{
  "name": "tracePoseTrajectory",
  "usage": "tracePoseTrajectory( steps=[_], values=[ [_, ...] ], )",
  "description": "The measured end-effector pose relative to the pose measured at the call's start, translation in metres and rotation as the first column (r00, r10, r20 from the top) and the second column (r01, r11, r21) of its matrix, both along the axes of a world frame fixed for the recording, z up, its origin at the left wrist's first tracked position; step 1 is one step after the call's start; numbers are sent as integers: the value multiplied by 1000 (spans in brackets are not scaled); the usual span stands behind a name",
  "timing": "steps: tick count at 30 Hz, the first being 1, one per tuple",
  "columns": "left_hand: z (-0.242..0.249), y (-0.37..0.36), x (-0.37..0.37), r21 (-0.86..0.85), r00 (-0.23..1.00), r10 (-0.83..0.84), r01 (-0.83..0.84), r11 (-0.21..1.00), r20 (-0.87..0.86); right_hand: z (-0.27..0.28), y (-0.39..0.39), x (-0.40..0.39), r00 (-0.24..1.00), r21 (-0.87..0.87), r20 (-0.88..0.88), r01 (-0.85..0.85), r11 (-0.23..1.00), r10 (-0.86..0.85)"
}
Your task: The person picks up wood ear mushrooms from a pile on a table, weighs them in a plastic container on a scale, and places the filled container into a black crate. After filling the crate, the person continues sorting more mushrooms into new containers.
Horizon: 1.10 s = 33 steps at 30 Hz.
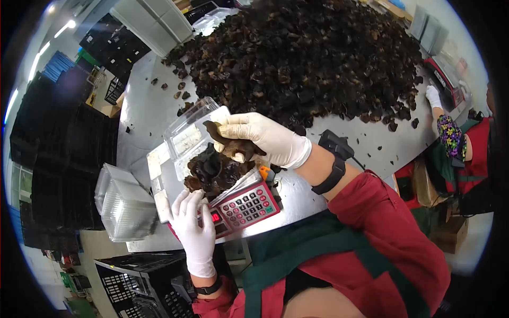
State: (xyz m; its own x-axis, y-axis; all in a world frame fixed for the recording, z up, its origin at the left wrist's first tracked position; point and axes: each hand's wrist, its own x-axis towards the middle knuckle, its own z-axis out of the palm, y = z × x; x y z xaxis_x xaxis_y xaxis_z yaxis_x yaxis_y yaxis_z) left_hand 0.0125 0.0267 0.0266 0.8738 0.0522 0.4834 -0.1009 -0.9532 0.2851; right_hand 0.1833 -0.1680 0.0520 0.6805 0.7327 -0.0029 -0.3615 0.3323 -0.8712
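Note:
My right hand (pixel 265 139), in a white glove, is closed on a dark brown wood ear mushroom (pixel 236 144) above a clear plastic clamshell box (pixel 188 139). More wood ear mushrooms (pixel 214 172) lie heaped in the box, whose lid stands open at the far side. Under the box is a digital scale (pixel 246 209) with a red keypad panel and a lit red display. My left hand (pixel 192 228), also gloved, has its fingers stretched out, their tips at the near left edge of the box and mushrooms; part of the display is behind them.
A large pile of wood ear mushrooms (pixel 302 63) covers the back of the metal table (pixel 143 111). Nested clear boxes (pixel 124 204) stand at its left edge. Below is a black crate (pixel 138 281). On the right, a co-worker's gloved hand (pixel 433 97) is beside another scale (pixel 444 82).

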Motion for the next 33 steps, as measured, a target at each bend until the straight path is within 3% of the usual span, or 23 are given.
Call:
tracePoseTrajectory(
  steps=[4,7,11,15,17,18,19,21,23,24,25,27,29,31,32,33],
  values=[
    [2,2,0,-19,1000,-21,22,1000,22,-6,10,2,1000,-12,0,-29,1000,29],
    [13,-5,12,-4,991,-6,7,1000,136,-7,17,-1,999,-34,20,-29,999,30],
    [23,-22,37,124,934,-137,101,987,330,-1,23,-10,998,-106,50,-32,994,37],
    [27,-29,54,284,923,-182,84,955,338,11,26,-19,998,-175,64,-16,985,28],
    [25,-27,59,273,906,-210,111,956,367,5,33,-14,950,-230,307,126,965,-51],
    [27,-25,59,241,907,-190,102,965,375,6,35,-10,790,-217,594,340,915,-153],
    [29,-23,58,209,909,-168,93,973,380,20,27,-9,821,-361,561,362,859,-110],
    [31,-12,49,130,926,-51,2,991,373,13,29,7,637,-222,735,551,804,-234],
    [28,-1,38,44,937,26,-44,998,347,10,29,11,631,-217,725,588,780,-274],
    [25,2,32,-9,951,71,-72,997,302,0,32,12,469,-116,842,640,759,-267],
    [17,8,27,-2,950,69,-72,997,304,-12,36,13,288,-8,924,671,741,-251],
    [3,18,17,-140,971,94,-65,988,220,-27,37,8,127,-113,991,623,774,42],
    [0,20,9,-168,979,79,-47,985,190,-35,41,10,178,-62,983,576,815,-50],
    [2,17,2,-196,969,99,-54,979,225,-28,31,12,376,74,881,487,870,-285],
    [4,14,-1,-185,962,110,-64,981,251,-26,20,14,502,47,790,524,850,-353],
    [5,12,-4,-183,964,105,-60,981,245,-23,6,16,535,10,756,566,824,-377]
  ],
)
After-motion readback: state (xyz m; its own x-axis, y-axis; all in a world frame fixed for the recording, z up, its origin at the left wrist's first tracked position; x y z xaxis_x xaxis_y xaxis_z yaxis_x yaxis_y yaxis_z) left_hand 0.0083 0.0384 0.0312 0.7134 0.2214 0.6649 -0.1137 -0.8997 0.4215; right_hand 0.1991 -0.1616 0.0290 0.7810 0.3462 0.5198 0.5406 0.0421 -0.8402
